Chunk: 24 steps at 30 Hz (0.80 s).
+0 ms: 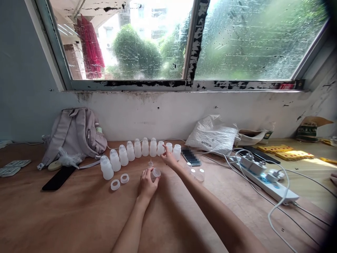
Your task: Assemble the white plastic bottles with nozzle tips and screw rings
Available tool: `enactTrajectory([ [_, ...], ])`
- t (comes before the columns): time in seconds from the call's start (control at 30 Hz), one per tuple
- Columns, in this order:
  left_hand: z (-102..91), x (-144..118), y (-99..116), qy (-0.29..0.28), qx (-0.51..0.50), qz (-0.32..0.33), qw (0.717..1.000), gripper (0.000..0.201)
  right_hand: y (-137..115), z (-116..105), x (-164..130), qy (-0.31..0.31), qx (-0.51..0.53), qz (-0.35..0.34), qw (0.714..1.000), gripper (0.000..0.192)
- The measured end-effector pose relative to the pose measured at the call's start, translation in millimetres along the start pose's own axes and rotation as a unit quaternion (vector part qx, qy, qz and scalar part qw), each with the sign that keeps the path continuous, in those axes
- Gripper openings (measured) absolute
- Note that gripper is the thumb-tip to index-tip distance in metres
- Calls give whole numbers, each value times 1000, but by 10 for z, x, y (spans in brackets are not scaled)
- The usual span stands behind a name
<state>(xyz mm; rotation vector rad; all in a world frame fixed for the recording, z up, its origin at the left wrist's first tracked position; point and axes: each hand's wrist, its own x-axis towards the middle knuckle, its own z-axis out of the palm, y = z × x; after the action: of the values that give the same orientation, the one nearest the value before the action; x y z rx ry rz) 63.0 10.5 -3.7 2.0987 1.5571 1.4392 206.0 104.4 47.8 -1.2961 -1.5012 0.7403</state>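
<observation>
A small translucent cap (156, 173) is gripped between the fingertips of the left hand (147, 184), which is rested on the wooden table (79, 218). To the left of that hand, two white rings (119, 181) are laid flat on the table, just beside each other. Just beyond the left hand, a tiny clear piece (150, 163) is stood on the table. The right hand (169, 158) is held a little farther out and to the right of the left hand, its fingers loosely curled and its index finger stretched toward the nearest of the bottles; nothing is gripped in it. Directly beyond both hands, a curved row of white plastic bottles (137, 149) is lined up. To the right of the right hand, a phone (191, 157) and some clear lids (199, 174) are seen, then a power strip (265, 179) with cables. Far to the left of the hands, a grey backpack (75, 135) is leaned against the wall. A white bag (213, 135) is set beyond the phone.
</observation>
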Motion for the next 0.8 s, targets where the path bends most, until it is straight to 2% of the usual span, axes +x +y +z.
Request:
enactTrajectory([
  [0.03, -5, 2, 0, 2, 4, -1, 1000, 33, -7, 15, 122, 8, -25, -3, 1000, 42],
  [0.1, -16, 6, 8, 8, 9, 2, 1000, 32, -4, 41, 309, 19, -157, -23, 987, 42],
  [0.17, -28, 12, 18, 15, 10, 7, 1000, 32, 12, 53, 398, 22, -226, -33, 973, 42],
  [0.27, -41, 24, 25, 13, 6, 10, 1000, 32, 37, 35, 355, 29, -242, -53, 969, 31],
  [0.37, -41, 32, 29, -17, -6, 15, 1000, 31, 22, -25, 187, 38, -249, -80, 964, 17],
  [0.53, -57, 21, 79, -46, -48, 18, 998, 29, -93, -173, -187, 90, -235, -168, 953, 13],
  [0.6, -85, 10, 122, -56, -89, 25, 994, 30, -130, -229, -364, 103, -213, -191, 953, 14],
  [0.7, -119, -4, 183, -62, -166, 25, 984, 31, -140, -283, -634, 87, -184, -191, 960, 15],
  [0.8, -107, -8, 201, -70, -256, -17, 964, 33, -103, -280, -840, 74, -165, -203, 962, 17],
])
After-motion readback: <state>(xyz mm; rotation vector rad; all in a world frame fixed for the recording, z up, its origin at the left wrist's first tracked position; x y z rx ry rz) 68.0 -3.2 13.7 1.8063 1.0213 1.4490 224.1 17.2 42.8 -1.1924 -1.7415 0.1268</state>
